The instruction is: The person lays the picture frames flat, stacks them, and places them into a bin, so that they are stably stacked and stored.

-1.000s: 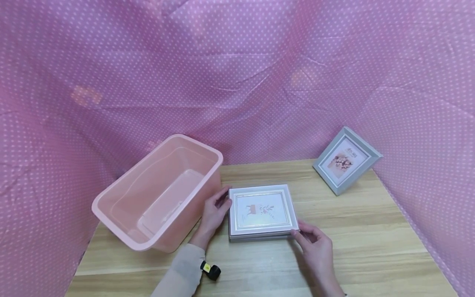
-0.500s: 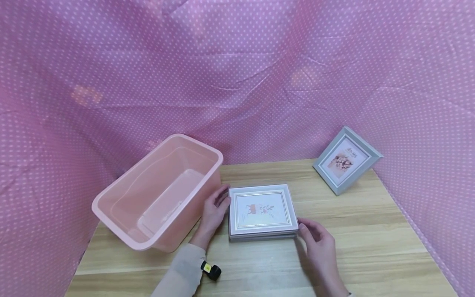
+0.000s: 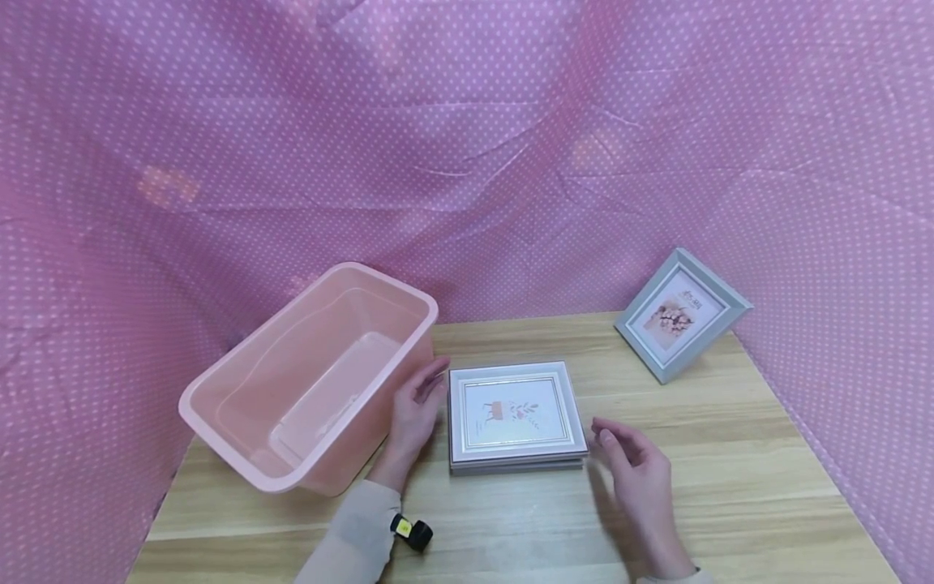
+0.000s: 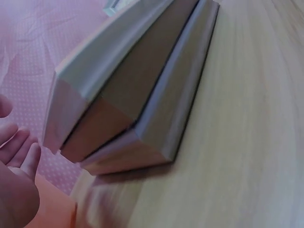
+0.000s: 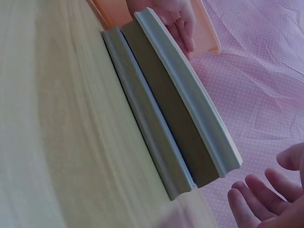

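the left hand is hovering released between the stack and the bin, its fingers slightly bent and slightly spread; in the left wrist view, its fingertips are sitting just beside the end of the stack, apart from it. the right hand is hanging released too, just past the near right corner of the stack; in its own wrist view, the thumb is standing well away from the loosely curved fingers, and a gap is separating them from the frames.

the white photo frame is lying flat, face up, on top of the stack at the middle of the wooden surface, its print showing a small orange-brown figure beside a leafy sprig. under it, the wrist views are showing a brown layer and a greyish lower frame resting on the wood.

the pink plastic bin is standing to the left of the left hand. a grey-blue photo frame is standing tilted back at the far right, displaying a flower print. polka-dot pink cloth is hanging behind everything.
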Demonstrator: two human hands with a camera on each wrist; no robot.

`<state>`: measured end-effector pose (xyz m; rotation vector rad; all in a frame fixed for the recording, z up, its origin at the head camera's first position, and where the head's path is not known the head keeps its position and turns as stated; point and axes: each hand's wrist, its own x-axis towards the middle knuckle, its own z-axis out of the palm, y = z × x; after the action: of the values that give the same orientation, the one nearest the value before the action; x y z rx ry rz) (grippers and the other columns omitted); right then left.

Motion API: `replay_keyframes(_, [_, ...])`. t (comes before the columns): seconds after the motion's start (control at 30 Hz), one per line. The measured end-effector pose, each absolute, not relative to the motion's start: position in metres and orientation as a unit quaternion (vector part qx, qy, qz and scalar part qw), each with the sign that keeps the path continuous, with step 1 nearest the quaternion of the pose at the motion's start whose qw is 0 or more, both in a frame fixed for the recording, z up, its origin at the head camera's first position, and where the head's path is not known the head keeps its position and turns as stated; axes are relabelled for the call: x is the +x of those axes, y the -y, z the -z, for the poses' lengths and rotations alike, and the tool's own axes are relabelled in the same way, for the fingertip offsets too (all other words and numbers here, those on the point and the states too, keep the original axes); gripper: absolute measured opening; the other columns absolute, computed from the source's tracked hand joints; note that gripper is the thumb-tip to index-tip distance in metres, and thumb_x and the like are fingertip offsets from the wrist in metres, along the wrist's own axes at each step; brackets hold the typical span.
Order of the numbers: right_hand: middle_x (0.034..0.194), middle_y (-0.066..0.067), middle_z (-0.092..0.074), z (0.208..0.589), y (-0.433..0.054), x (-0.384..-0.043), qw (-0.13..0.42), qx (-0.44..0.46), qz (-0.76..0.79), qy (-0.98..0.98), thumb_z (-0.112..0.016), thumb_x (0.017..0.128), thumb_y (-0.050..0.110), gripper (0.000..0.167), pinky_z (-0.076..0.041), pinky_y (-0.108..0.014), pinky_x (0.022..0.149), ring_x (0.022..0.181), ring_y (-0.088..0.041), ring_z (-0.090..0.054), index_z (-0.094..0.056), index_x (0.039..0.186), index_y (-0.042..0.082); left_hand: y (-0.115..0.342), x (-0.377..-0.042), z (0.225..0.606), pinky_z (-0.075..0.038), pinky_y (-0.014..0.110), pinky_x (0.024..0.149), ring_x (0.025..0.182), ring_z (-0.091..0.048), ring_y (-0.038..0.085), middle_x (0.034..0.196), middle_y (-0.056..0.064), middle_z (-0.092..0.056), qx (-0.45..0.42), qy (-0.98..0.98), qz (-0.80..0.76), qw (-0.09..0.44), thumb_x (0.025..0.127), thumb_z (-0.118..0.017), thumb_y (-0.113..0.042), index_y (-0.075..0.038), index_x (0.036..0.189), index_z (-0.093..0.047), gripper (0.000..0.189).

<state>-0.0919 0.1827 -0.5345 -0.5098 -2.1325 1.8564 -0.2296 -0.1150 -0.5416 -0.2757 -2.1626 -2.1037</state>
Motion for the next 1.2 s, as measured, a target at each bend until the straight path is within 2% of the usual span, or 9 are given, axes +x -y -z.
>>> replay_keyframes(0.3, [0.125, -0.014, -0.079, 0.529, -0.189, -0.094, 0.157, -0.166, -0.634, 0.739, -0.064, 0.109, 0.013, 0.023, -0.061, -0.017, 0.097, 0.108, -0.007, -0.077, -0.076, 0.125, 0.002, 0.109, -0.227, 0.528, -0.052, 0.024, 0.117, 0.143, -0.058, 0.045, 0.150, 0.029, -0.062, -0.110, 0.706, 0.699, 0.029, 0.099, -0.062, 0.011, 0.009, 0.145, -0.060, 0.045])
replay_keyframes(0.47, [0.123, -0.007, -0.081, 0.525, -0.193, -0.096, 0.161, -0.168, -0.636, 0.736, -0.064, 0.109, 0.013, 0.023, -0.060, -0.014, 0.098, 0.108, -0.004, -0.076, -0.075, 0.126, 0.002, 0.104, -0.228, 0.523, -0.052, 0.025, 0.117, 0.143, -0.058, 0.046, 0.150, 0.030, -0.061, -0.109, 0.696, 0.709, 0.021, 0.100, -0.061, 0.010, 0.010, 0.145, -0.059, 0.045])
replay_keyframes(0.73, [0.109, 0.014, -0.081, 0.518, -0.201, -0.103, 0.185, -0.161, -0.652, 0.718, -0.066, 0.107, 0.007, 0.025, -0.058, -0.009, 0.094, 0.100, 0.004, -0.075, -0.072, 0.127, -0.006, 0.095, -0.229, 0.513, -0.052, 0.027, 0.117, 0.142, -0.059, 0.046, 0.148, 0.031, -0.062, -0.123, 0.697, 0.706, 0.010, 0.101, -0.061, 0.008, 0.010, 0.145, -0.059, 0.044])
replay_keyframes(1.2, [0.105, 0.018, -0.081, 0.507, -0.223, -0.109, 0.223, -0.145, -0.637, 0.723, -0.066, 0.106, 0.007, 0.026, -0.058, -0.008, 0.093, 0.097, 0.005, -0.076, -0.071, 0.128, -0.008, 0.075, -0.228, 0.503, -0.054, 0.024, 0.115, 0.140, -0.061, 0.042, 0.147, 0.027, -0.065, -0.148, 0.707, 0.691, -0.024, 0.103, -0.063, 0.003, 0.007, 0.146, -0.060, 0.043])
